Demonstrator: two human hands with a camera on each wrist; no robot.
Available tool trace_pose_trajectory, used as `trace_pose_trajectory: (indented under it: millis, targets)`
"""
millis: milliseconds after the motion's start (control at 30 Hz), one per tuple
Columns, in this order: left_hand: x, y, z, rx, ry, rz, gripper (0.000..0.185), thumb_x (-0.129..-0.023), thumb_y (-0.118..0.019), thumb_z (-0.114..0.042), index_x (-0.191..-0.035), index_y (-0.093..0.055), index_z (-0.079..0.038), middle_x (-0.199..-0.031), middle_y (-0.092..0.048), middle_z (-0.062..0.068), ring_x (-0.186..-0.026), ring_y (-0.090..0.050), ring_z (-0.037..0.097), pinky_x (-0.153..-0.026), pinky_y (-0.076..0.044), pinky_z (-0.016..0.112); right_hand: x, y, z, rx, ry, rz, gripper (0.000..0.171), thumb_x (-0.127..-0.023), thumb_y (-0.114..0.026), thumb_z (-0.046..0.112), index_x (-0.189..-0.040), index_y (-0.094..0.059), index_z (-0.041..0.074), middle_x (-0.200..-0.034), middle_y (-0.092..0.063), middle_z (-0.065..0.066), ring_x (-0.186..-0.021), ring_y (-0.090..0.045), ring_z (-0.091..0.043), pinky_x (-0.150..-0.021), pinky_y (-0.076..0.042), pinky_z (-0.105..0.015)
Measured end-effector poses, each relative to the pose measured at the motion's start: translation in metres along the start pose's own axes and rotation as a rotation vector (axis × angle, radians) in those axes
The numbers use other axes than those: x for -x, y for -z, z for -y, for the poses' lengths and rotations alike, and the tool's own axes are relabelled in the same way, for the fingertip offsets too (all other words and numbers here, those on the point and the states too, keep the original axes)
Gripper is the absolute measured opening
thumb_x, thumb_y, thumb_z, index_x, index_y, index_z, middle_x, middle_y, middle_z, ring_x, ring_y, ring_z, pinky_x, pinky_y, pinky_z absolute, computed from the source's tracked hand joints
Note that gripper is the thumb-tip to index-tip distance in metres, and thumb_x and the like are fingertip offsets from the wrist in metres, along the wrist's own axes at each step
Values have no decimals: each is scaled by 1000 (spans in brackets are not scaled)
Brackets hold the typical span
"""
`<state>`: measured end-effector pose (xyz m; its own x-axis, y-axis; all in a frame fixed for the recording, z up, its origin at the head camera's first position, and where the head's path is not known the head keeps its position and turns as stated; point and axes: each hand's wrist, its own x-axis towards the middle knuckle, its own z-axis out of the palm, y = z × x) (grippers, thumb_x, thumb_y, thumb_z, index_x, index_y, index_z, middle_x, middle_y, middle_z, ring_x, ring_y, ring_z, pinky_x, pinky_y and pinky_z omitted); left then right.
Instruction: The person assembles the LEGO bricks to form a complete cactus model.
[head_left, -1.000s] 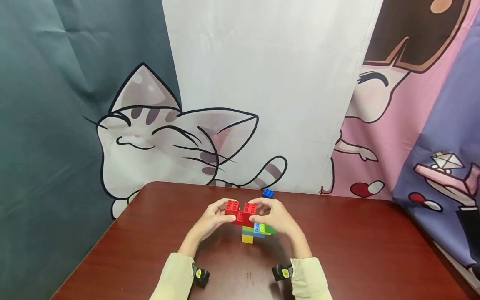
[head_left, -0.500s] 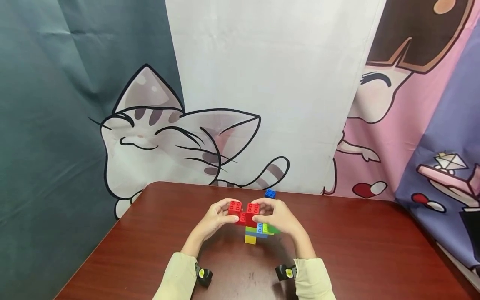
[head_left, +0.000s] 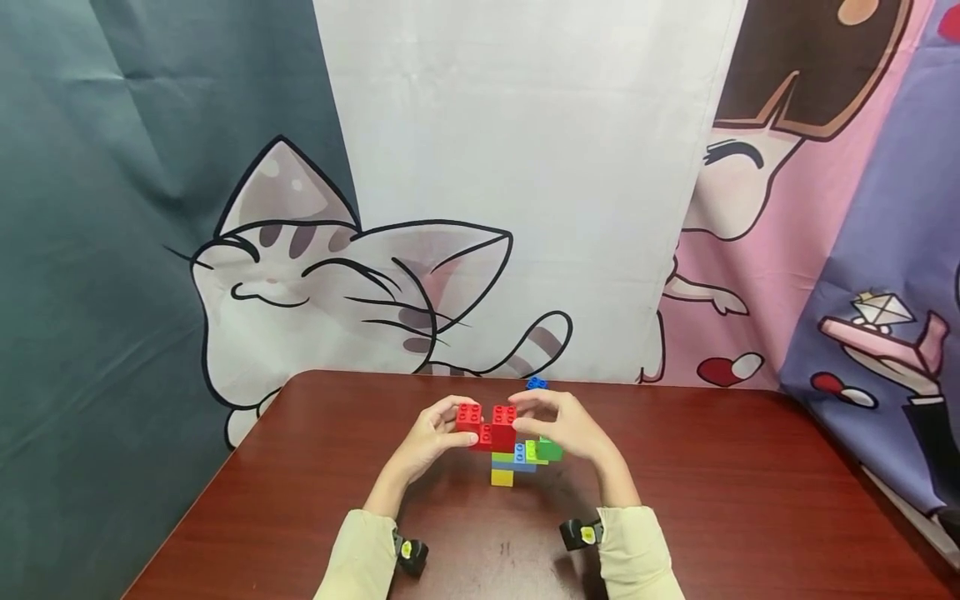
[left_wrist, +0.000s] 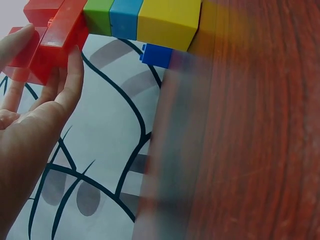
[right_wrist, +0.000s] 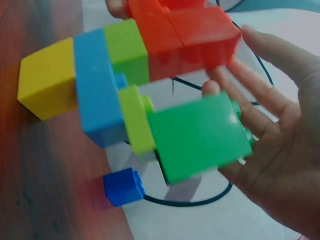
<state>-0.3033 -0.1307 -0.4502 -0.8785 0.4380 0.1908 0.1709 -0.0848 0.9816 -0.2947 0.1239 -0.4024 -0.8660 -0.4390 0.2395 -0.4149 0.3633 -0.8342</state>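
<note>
A: Where's the block tower (head_left: 504, 446) rn?

B: Middle of the bench (head_left: 720, 492), standing upright on its yellow block (head_left: 502, 477). Long axis is vertical: yellow at the bottom, then a blue layer, light green, red blocks (head_left: 487, 423) on top. A green block (head_left: 550, 450) sticks out sideways towards the person's right, approx. halfway up.

A: Left hand?

B: Left hand (head_left: 432, 435) is on the left side of the red blocks. In the left wrist view its fingers (left_wrist: 70, 75) lie fairly straight against the red side face, thumb on the other end, so it's a light pinch on the red top, not a fist.

A: And the right?

B: Right hand (head_left: 567, 427) sits just beside the red blocks on the right. Right wrist view shows its fingers (right_wrist: 260, 75) spread & straight, palm open behind the green block (right_wrist: 200, 135), fingertips near the red. Can't tell if they actually touch it; nothing is gripped.

A: Anything else around?

B: Small dark blue block (head_left: 536, 383) lying alone on the bench behind the tower, towards the far edge, apart from both hands. Behind the bench hangs a cartoon cat backdrop (head_left: 315, 275).
</note>
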Motion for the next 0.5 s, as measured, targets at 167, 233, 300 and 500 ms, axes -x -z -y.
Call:
trace_pose_trajectory:
  millis: [167,233,300,500]
  targets:
    - [0,1,0,-20,-4,-8,49,-86,-68,-5,-130,-47,3,-112,-63,5,-97,-66,9,-86,-57,25,2,9,-8,-64,29,-119,33,-91,-67,18,-121,-65,4,-113,-70,-20,-93,-68,-4,-84,-55,-19]
    - [1,1,0,-22,-3,-12,49,-86,-67,-5,-130,-48,3,-116,-61,15,-97,-66,9,-86,-57,25,3,11,-11,-72,10,-167,31,-92,-65,18,-120,-65,3,-113,-69,-21,-91,-67,-2,-83,-55,-20]
    - [2,1,0,-26,-4,-12,48,-87,-67,-5,-130,-47,3,-120,-58,24,-97,-66,9,-85,-57,24,3,10,-15,-71,-22,-206,30,-93,-65,20,-119,-66,4,-113,-70,-20,-90,-67,-1,-83,-55,-21]
    - [1,-1,-2,-38,-25,1,46,-87,-66,-4,-129,-48,4,-118,-58,24,-95,-65,10,-84,-57,24,0,8,-24,-60,-110,-354,32,-92,-66,24,-118,-68,4,-109,-71,-18,-89,-67,-9,-84,-54,-22]
